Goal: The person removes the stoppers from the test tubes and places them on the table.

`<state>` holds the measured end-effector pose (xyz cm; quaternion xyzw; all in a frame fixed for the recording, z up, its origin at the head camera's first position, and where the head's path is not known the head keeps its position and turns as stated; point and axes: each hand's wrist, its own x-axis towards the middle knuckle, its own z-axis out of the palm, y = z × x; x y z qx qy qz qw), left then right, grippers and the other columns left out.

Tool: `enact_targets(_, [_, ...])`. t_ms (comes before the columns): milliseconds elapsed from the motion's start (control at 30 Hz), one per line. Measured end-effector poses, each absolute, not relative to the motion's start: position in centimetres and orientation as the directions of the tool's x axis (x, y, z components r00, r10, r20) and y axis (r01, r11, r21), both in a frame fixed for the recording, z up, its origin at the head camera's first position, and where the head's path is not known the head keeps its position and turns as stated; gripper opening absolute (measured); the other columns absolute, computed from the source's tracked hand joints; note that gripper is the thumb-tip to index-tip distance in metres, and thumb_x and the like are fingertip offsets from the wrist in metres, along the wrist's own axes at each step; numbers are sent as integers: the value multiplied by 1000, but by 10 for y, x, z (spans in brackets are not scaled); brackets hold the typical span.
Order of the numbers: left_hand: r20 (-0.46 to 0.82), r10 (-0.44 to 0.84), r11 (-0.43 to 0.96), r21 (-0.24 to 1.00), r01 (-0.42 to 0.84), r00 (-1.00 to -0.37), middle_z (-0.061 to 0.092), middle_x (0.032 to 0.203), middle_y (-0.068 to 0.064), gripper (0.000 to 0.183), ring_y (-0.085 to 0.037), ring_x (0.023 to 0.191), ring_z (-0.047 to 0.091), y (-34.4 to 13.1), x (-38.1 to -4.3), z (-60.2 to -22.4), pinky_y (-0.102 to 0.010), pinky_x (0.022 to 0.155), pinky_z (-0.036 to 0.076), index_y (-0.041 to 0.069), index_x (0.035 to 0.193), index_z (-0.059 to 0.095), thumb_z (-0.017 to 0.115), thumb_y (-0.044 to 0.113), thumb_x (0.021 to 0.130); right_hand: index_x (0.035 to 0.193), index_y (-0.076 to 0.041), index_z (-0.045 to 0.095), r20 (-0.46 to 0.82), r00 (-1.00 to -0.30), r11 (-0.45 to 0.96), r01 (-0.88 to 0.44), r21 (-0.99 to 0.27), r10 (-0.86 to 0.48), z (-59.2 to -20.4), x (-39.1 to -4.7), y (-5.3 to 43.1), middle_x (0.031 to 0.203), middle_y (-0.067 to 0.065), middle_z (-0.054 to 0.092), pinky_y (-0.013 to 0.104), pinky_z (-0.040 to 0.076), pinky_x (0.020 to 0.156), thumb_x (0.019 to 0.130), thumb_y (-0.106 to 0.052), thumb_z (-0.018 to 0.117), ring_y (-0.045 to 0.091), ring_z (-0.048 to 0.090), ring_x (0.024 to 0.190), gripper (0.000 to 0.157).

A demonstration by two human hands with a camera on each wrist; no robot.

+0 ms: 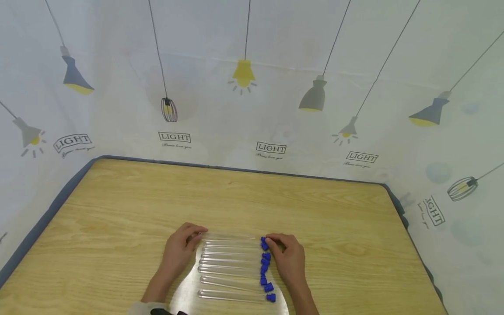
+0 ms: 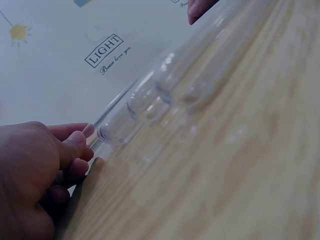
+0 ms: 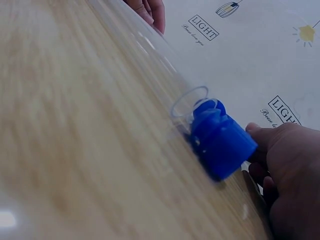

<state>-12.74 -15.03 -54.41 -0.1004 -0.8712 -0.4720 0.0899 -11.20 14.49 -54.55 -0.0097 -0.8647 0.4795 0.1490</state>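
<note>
Several clear test tubes (image 1: 230,269) lie side by side on the wooden table, rounded ends to the left. A column of blue caps (image 1: 264,269) lines their right, open ends. My left hand (image 1: 179,247) is at the rounded end of the farthest tube, thumb and index finger pinching it. In the left wrist view the fingertips (image 2: 82,135) meet that end, with nearer tubes (image 2: 145,100) beside it. At the column's far end my right hand (image 1: 289,258) pinches a blue cap with thumb and index finger. In the right wrist view a nearer blue cap (image 3: 225,147) partly hides these fingertips.
The wooden table (image 1: 346,245) extends around the row, with a dark edge along the back and sides. Behind it hangs a pale sheet (image 1: 212,118) printed with lamps and lettering. Light reflects off the tabletop close to the tubes.
</note>
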Motion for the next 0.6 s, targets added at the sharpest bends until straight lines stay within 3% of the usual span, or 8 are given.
enact_targets(600, [302, 107, 558, 770, 309, -947, 62, 95, 6, 22, -6, 68, 51, -148, -124, -543, -23, 57, 47, 17, 100, 72, 68, 1, 86, 91, -23, 75, 260, -950, 560, -122, -819, 173, -543, -109, 143, 86, -13, 65, 26, 48, 67, 87, -32, 71, 7, 59, 79, 10])
